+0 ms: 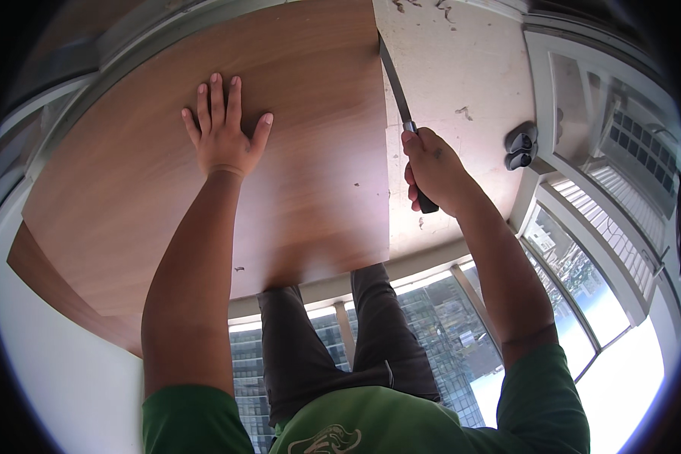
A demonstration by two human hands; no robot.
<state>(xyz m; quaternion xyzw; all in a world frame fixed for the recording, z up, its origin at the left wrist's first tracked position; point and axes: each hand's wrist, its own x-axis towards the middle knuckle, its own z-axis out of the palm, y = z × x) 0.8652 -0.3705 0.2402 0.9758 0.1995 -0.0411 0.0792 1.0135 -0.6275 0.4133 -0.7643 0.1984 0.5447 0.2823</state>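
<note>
In the head view, the left arm reaches up from the lower edge and ends in the left hand [225, 140], palm down on the brown wood-grain desk [310, 166]. Its fingers are spread wide, thumb out to the right, and it has hold of nothing.

The right arm comes up along the right side, bending inward at the elbow. The right hand [439, 170] is curled closed around the black handle of a long knife with a narrow grey metal blade [394, 79], beyond the desk's right edge. The blade runs up and slightly left from the fist, its far end at that edge; whether it touches the wood I cannot tell. The knife lies well apart from the left hand, to its right. Beneath it is the pale, speckled floor [492, 68], where a pair of black sandals [520, 144] sits farther right.
</note>
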